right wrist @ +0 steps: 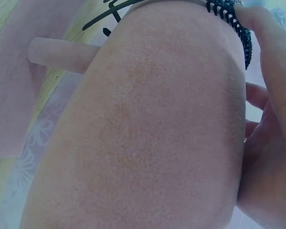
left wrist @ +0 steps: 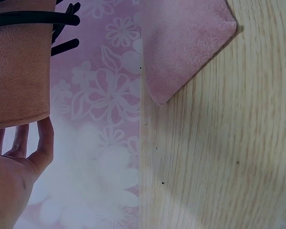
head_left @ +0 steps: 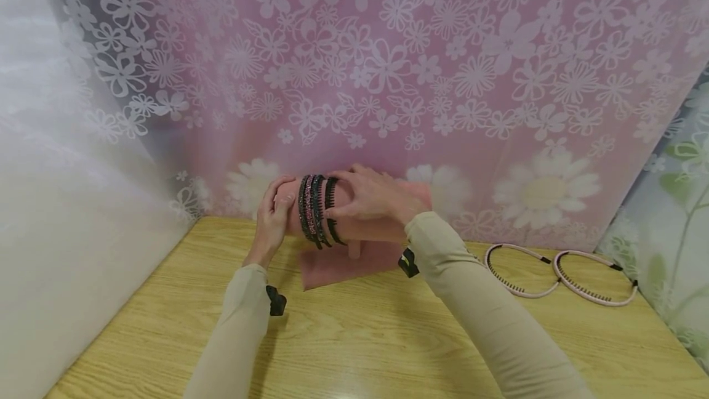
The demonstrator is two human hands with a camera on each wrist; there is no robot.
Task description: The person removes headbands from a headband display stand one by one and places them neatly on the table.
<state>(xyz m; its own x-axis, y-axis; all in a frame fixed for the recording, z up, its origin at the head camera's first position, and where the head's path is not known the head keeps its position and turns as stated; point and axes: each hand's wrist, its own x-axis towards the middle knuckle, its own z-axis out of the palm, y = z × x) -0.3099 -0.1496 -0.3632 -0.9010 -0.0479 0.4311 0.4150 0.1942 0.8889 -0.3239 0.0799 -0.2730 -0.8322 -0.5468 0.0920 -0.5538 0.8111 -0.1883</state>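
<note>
A pink plush headband stand has a horizontal roll (head_left: 365,230) on a post above a flat base (head_left: 332,273). Several glittery headbands (head_left: 309,208) with dark teeth sit side by side near its left end. My left hand (head_left: 270,219) holds that end, fingers over the top and thumb in front; in the left wrist view its fingertips meet the roll's rim. Reaching over the roll, my right hand (head_left: 370,194) grips the rightmost dark toothed headband (head_left: 330,193), which stands slightly apart from the others. The right wrist view shows the thumb against this headband (right wrist: 245,40).
Two pale pink headbands, one on the left (head_left: 528,295) and one on the right (head_left: 606,303), lie on the wooden table (head_left: 343,343) at right. A pink flowered curtain (head_left: 354,79) hangs close behind the stand. White sheeting (head_left: 72,202) borders the left side.
</note>
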